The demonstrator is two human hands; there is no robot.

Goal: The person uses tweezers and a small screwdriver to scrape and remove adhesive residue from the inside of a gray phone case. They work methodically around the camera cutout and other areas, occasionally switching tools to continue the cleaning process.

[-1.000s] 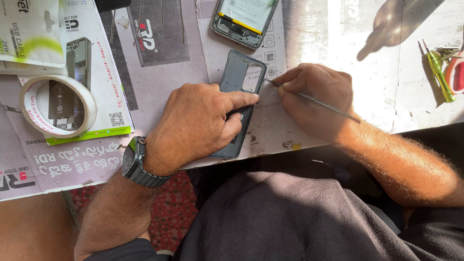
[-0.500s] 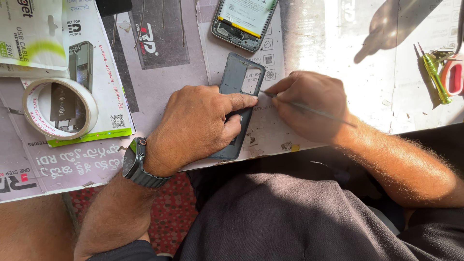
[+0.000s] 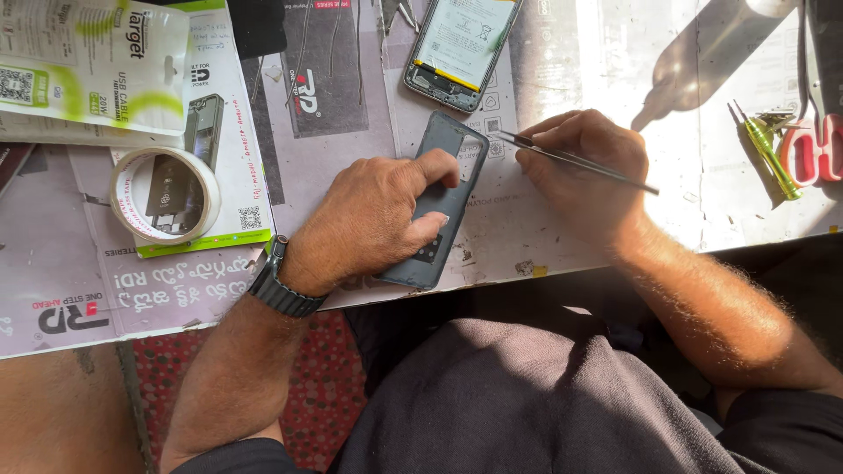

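White-green flat package (image 3: 92, 66) far left; white-labelled battery (image 3: 465, 35) top centre

We see a table (image 3: 615, 53) covered w/ printed paper sheets (image 3: 351, 158). On it: tape roll (image 3: 164, 195), grey phone back cover (image 3: 443, 202), opened phone (image 3: 461, 48) near far edge, white packet (image 3: 88, 66) far left, green screwdriver (image 3: 771, 158) and, at right edge, prob. red-handled scissors (image 3: 812, 145).
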